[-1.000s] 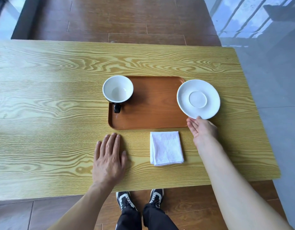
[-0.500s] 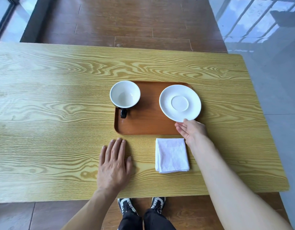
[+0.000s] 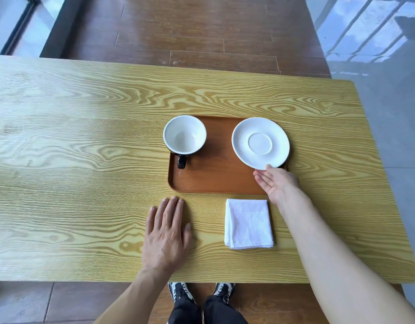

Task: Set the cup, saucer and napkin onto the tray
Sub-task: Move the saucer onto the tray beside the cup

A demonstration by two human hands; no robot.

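Observation:
A brown tray (image 3: 216,181) lies on the wooden table. On its left end stands the cup (image 3: 184,134), white inside, black outside, with its handle toward me. The white saucer (image 3: 260,142) is over the tray's right end, its far-right rim reaching the tray's edge. My right hand (image 3: 275,183) holds the saucer's near rim, thumb on top. A folded white napkin (image 3: 248,224) rests on the table just in front of the tray. To the left of the napkin my left hand (image 3: 166,232) lies flat on the table, holding nothing.
The table (image 3: 85,160) ends at a near edge just behind my hands and at a right edge past the tray. Below the near edge my shoes show on a wooden floor. Glossy tiles lie to the right.
My right hand has carried the saucer leftward from the table beside the tray to over the tray's right end. My left hand, the cup and the napkin have stayed put.

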